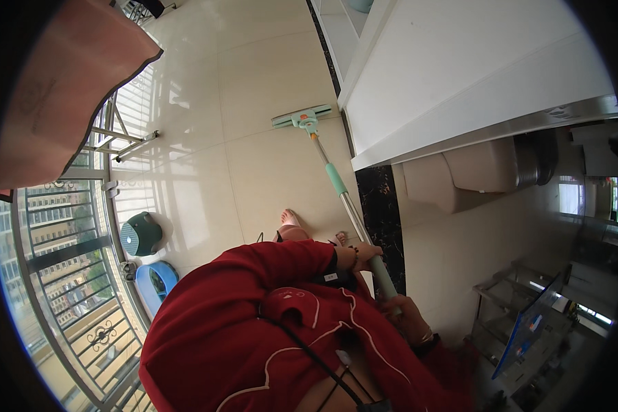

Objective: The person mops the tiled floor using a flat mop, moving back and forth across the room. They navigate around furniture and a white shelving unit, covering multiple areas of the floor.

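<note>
A flat mop (336, 180) with a silver pole, mint-green grips and a wide mint-green head (302, 117) reaches away from me across the tiled floor. Its head lies on the tiles close to the dark skirting strip. My left hand (368, 255), at the end of a red sleeve, is wrapped round the pole just above the thick green grip section. Nearer my body, my right hand (406, 320) closes round the top end of the handle, a bracelet showing at its wrist. Parts of the fingers of both hands are hidden by the pole.
A white cabinet (453, 75) stands along the right. Beyond a black marble threshold (383, 226) is a beige sofa (487, 168). A green stool (141, 234) and a blue basin (156, 281) sit by the railed window at left. A pink cloth (69, 89) hangs upper left.
</note>
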Available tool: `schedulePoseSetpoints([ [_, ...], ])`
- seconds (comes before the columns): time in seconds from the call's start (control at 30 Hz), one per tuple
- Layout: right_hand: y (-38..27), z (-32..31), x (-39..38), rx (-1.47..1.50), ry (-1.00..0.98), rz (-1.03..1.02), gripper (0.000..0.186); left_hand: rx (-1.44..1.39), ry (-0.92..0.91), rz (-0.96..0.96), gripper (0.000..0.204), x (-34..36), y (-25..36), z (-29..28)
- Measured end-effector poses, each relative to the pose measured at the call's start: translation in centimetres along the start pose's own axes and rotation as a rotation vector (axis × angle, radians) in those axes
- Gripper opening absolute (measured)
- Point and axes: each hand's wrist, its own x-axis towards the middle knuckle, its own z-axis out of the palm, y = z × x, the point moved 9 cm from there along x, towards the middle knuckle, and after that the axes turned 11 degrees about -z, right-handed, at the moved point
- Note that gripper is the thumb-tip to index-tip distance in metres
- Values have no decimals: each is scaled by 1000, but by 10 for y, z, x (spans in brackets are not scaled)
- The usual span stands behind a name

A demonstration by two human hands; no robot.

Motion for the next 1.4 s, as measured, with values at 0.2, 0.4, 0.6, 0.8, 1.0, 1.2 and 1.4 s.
schedulePoseSetpoints([
  [0.2,31,-29,-22,-47,122,-112,23,62,313,71,26,8,-4,2],
  [0.4,40,-27,-2,-17,-80,-198,27,-94,26,-13,30,-5,8,7],
  [0.6,53,-21,31,230,-61,-92,24,-150,176,23,30,16,26,-20],
  [0.8,82,-29,145,856,155,394,19,82,281,165,27,19,169,-50],
  [1.0,88,-8,307,897,207,520,6,76,345,305,17,-31,325,-114],
  [1.2,65,-11,283,938,212,431,9,88,302,370,21,-45,306,-88],
  [1.4,23,-39,91,421,194,111,24,236,-150,62,31,-19,117,2],
])
